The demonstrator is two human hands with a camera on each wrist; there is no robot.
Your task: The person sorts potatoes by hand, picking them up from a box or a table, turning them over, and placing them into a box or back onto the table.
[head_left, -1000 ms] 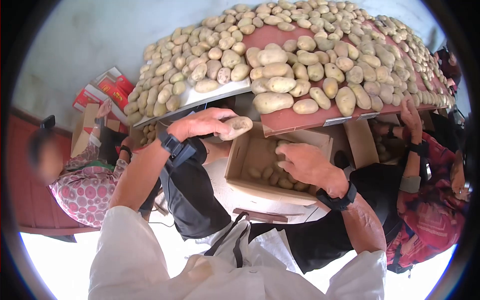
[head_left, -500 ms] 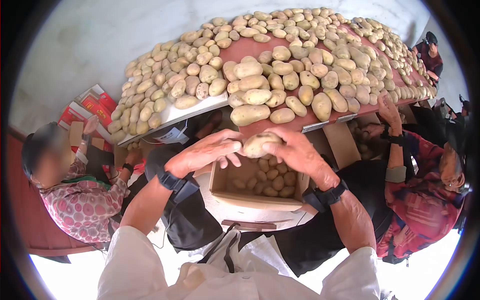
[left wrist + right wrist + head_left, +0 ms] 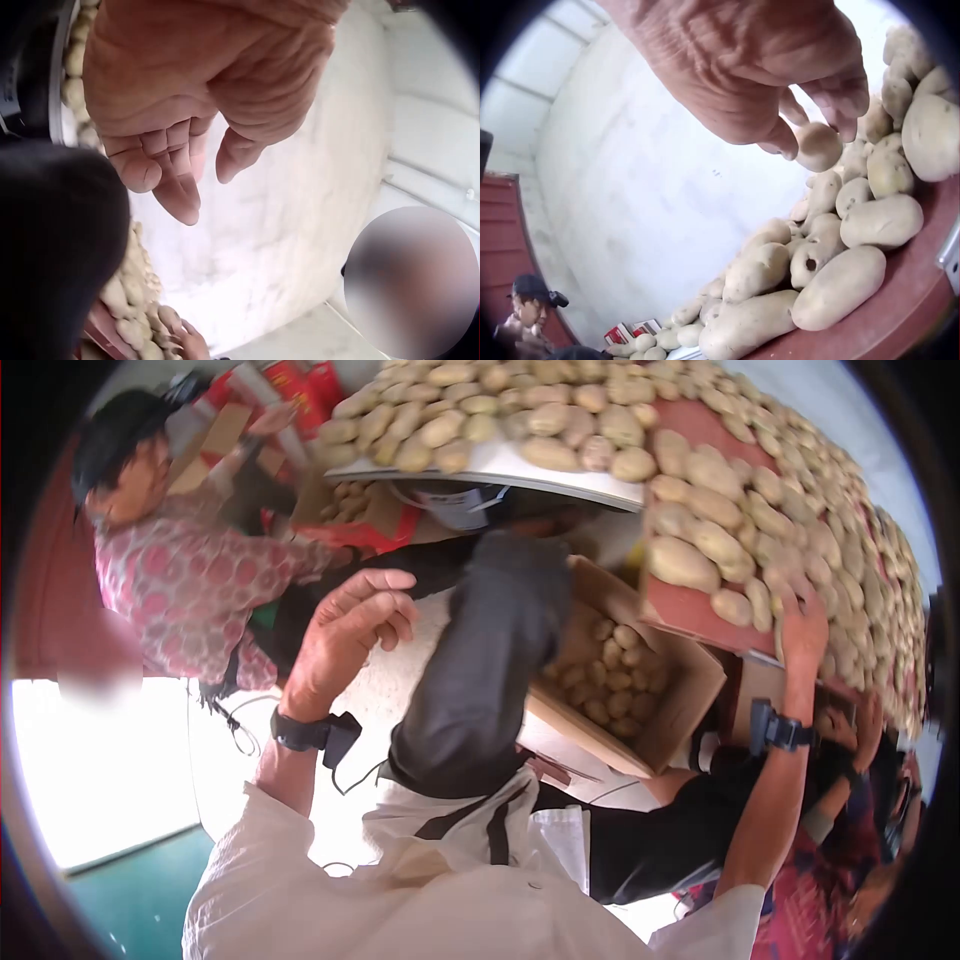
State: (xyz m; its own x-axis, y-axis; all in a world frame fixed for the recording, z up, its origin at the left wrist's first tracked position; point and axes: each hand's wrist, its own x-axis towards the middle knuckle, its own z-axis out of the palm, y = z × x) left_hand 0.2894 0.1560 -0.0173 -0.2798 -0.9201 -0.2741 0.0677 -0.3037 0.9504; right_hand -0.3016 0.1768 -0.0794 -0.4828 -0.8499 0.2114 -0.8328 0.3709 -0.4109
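My left hand [image 3: 350, 625] is raised over the floor to the left of my knee, its fingers loosely bent. Nothing lies in the palm in the left wrist view. My right hand [image 3: 803, 628] reaches out over the red table [image 3: 690, 605] at the right. In the right wrist view its thumb and fingertips pinch a pale potato [image 3: 819, 146] from both sides. Many other potatoes [image 3: 840, 289] lie close together beneath and beside that hand, one with a dark hole.
An open cardboard box [image 3: 690, 715] with potatoes in its bottom stands beside my knee [image 3: 490, 650]. A white board [image 3: 500, 460] carries more potatoes at the back. To the left sits a person in a patterned shirt [image 3: 200, 575], near another box [image 3: 385, 515]; another person sits at the right.
Both hands held a potato together in front of me. Now they are apart: the left has moved left without it, the right has gone out over the table. My view has turned left.
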